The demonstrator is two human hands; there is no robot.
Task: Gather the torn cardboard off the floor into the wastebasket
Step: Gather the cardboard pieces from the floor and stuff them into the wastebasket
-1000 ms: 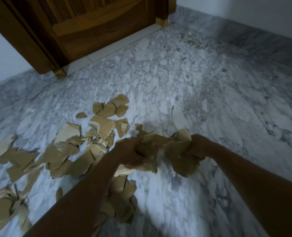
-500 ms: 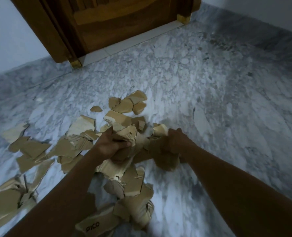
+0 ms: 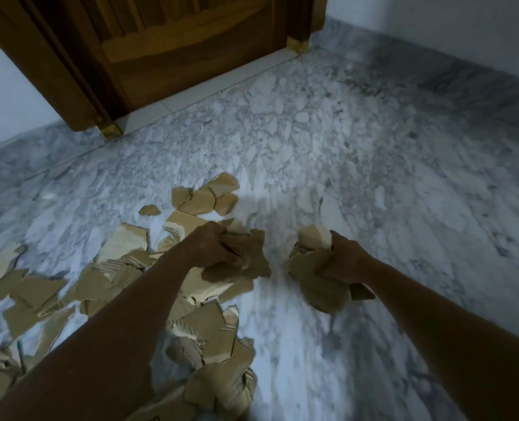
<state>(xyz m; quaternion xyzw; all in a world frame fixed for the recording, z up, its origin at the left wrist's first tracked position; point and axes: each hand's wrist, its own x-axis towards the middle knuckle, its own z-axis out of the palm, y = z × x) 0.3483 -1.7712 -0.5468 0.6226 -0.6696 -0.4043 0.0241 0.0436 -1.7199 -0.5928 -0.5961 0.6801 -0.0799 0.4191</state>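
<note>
left hand (image 3: 210, 247) grip clenched on wad of torn brown cardboard (image 3: 247, 264), right hand (image 3: 347, 263) grip clenched on second wad (image 3: 316, 285); loose cardboard scraps (image 3: 33, 291) on grey marble floor (image 3: 373, 177), near left

The left forearm (image 3: 124, 323) and the right forearm (image 3: 434, 323) are bare along all their visible length, each narrowing to a slim wrist. The left hand (image 3: 212, 247) and the right hand (image 3: 346, 262) are bare as well; knuckles and fingers (image 3: 228, 254) show only dimly in the low, bluish light.
</note>
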